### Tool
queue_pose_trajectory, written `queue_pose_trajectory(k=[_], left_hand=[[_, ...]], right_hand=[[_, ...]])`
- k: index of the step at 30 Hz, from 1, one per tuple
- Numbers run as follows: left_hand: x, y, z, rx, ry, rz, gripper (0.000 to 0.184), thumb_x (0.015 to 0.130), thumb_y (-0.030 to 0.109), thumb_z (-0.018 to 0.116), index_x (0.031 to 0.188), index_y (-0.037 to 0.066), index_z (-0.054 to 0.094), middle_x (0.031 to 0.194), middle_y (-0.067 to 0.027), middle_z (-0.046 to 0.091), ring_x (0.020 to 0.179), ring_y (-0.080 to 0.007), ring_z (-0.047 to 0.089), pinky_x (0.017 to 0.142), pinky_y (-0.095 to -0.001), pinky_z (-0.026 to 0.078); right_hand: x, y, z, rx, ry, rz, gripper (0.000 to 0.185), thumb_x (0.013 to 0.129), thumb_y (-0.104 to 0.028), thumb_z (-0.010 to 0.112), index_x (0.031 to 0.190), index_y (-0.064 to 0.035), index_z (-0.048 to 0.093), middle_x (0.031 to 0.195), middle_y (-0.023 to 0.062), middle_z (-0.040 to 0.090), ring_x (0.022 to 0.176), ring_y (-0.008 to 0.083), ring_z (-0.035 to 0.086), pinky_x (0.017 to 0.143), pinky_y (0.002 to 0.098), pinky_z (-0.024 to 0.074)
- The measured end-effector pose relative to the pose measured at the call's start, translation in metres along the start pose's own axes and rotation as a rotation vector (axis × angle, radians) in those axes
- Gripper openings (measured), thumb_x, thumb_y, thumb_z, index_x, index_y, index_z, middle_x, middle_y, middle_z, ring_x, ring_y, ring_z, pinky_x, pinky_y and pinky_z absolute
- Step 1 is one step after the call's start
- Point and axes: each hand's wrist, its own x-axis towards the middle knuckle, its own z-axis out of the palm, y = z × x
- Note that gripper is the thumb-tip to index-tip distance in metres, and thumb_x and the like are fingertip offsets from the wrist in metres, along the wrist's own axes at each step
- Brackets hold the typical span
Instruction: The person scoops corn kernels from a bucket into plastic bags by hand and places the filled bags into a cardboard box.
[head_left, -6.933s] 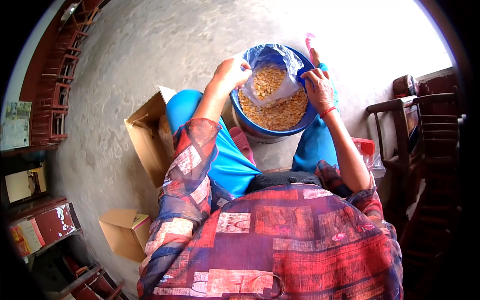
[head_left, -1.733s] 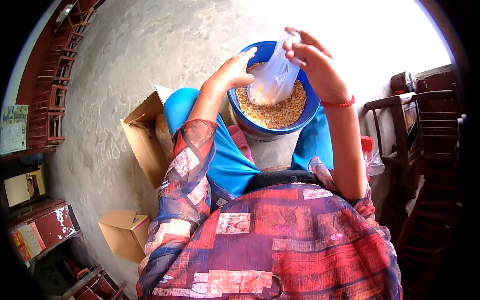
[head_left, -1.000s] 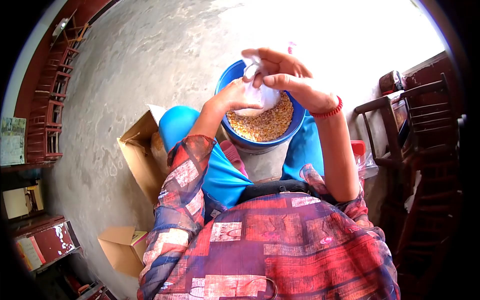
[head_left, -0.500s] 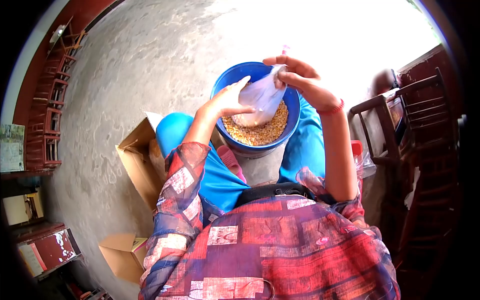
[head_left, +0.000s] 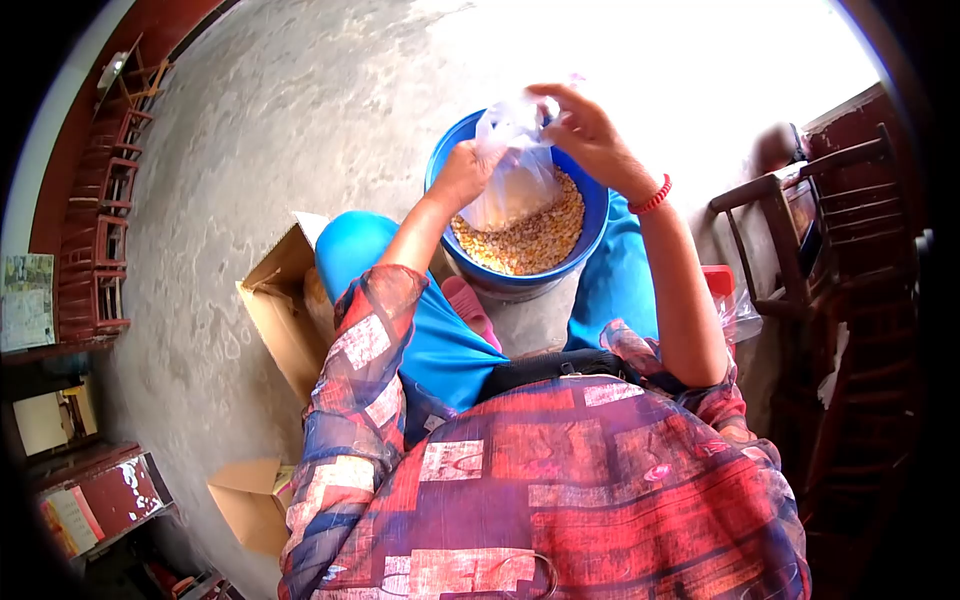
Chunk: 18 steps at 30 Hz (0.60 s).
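A translucent white plastic bag (head_left: 515, 195) hangs inside a round blue bucket (head_left: 597, 215), its lower part against the yellow-brown corn kernels (head_left: 520, 245). Something pale shows through the lower bag, though I cannot make out what. My left hand (head_left: 465, 175) grips the bag's left side near the bucket's rim. Above the far right of the rim, my right hand (head_left: 592, 138), with a red beaded bracelet at the wrist, pinches the bag's upper edge. Its fingertips are slightly blurred. The bucket stands between my knees.
To the left sits an open cardboard box (head_left: 285, 300), with a smaller box (head_left: 247, 500) nearer me. Dark wooden chairs (head_left: 765, 235) stand at the right, beside a red object (head_left: 718, 280) and clear plastic. More chairs (head_left: 100, 220) line the left wall.
My left hand has closed from a spread pose onto the bag's side. The bag's upper part is now higher and more upright. My right hand has moved slightly up.
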Motion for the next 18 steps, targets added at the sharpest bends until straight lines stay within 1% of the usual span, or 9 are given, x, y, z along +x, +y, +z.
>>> queue_pose_trajectory(k=[3,5,7,9,11,13,15,17,18], left_hand=[[0.004,0.000,-0.006,-0.053,0.083,0.012,0.038,0.092,0.034,0.042,0.095,0.001,0.061,0.086,-0.0060,0.063,0.084,-0.0149,0.058,0.080,-0.0286,0.043],[0.007,-0.001,-0.005,-0.221,0.202,0.034,0.034,0.090,0.032,0.046,0.094,0.003,0.063,0.087,-0.0044,0.064,0.084,-0.0132,0.057,0.079,-0.0277,0.043],[0.005,0.007,-0.007,-0.195,0.190,0.036,0.036,0.091,0.034,0.045,0.097,0.003,0.061,0.089,-0.0030,0.063,0.086,-0.0132,0.056,0.079,-0.0278,0.043],[0.001,0.018,-0.009,-0.177,0.119,-0.010,0.035,0.091,0.034,0.045,0.101,0.004,0.061,0.093,-0.0031,0.063,0.088,-0.0119,0.056,0.080,-0.0271,0.043],[-0.003,0.029,-0.008,-0.188,0.138,-0.003,0.033,0.090,0.032,0.047,0.101,0.004,0.061,0.092,-0.0029,0.063,0.088,-0.0111,0.055,0.080,-0.0269,0.043],[-0.004,0.029,-0.009,-0.200,0.159,0.008,0.031,0.090,0.030,0.049,0.102,0.004,0.061,0.092,-0.0027,0.063,0.088,-0.0102,0.055,0.080,-0.0266,0.043],[-0.005,0.019,-0.011,-0.204,0.053,0.046,0.028,0.088,0.028,0.053,0.102,0.004,0.061,0.093,-0.0001,0.062,0.085,-0.0078,0.054,0.078,-0.0249,0.043],[-0.004,0.007,-0.011,-0.235,0.012,0.043,0.025,0.086,0.021,0.056,0.103,0.003,0.060,0.094,0.0008,0.062,0.085,-0.0071,0.054,0.077,-0.0237,0.044],[-0.004,0.007,-0.009,-0.190,-0.019,0.059,0.024,0.085,0.019,0.057,0.103,0.003,0.060,0.094,0.0001,0.062,0.086,-0.0070,0.054,0.078,-0.0237,0.044]], right_hand=[[-0.009,0.028,-0.012,-0.079,0.280,0.067,0.051,0.075,0.001,0.055,0.123,-0.0102,0.042,0.103,0.0100,0.054,0.087,0.0125,0.055,0.070,0.0234,0.0486],[-0.015,0.050,-0.013,-0.017,0.230,0.135,0.057,0.072,-0.006,0.061,0.125,-0.0086,0.039,0.110,0.0149,0.051,0.091,0.0162,0.056,0.074,0.0274,0.0487],[-0.019,0.058,-0.006,-0.374,0.006,0.147,0.065,0.067,-0.014,0.068,0.124,-0.0051,0.039,0.114,0.0191,0.048,0.095,0.0231,0.055,0.080,0.0317,0.0469],[-0.015,0.076,0.008,-0.460,-0.092,0.114,0.077,0.059,-0.022,0.074,0.124,-0.0012,0.038,0.114,0.0213,0.048,0.104,0.0321,0.050,0.091,0.0341,0.0400],[-0.014,0.106,0.032,-0.444,-0.016,0.077,0.083,0.055,-0.026,0.077,0.124,-0.0017,0.038,0.115,0.0216,0.046,0.107,0.0324,0.047,0.093,0.0339,0.0376],[-0.009,0.118,0.059,-0.374,-0.088,0.044,0.083,0.052,-0.029,0.079,0.121,-0.0020,0.041,0.112,0.0212,0.050,0.105,0.0311,0.050,0.092,0.0341,0.0395],[-0.013,0.109,0.085,-0.340,-0.103,0.237,0.065,0.054,-0.036,0.077,0.107,-0.0045,0.055,0.092,0.0186,0.062,0.087,0.0319,0.060,0.080,0.0373,0.0470],[-0.012,0.123,0.103,-0.317,-0.170,0.332,0.046,0.064,-0.036,0.070,0.098,-0.0064,0.060,0.085,0.0182,0.063,0.082,0.0328,0.060,0.075,0.0393,0.0475],[-0.014,0.126,0.108,-0.289,-0.100,0.249,0.038,0.069,-0.033,0.065,0.095,-0.0065,0.060,0.084,0.0179,0.063,0.081,0.0328,0.060,0.074,0.0399,0.0473]])
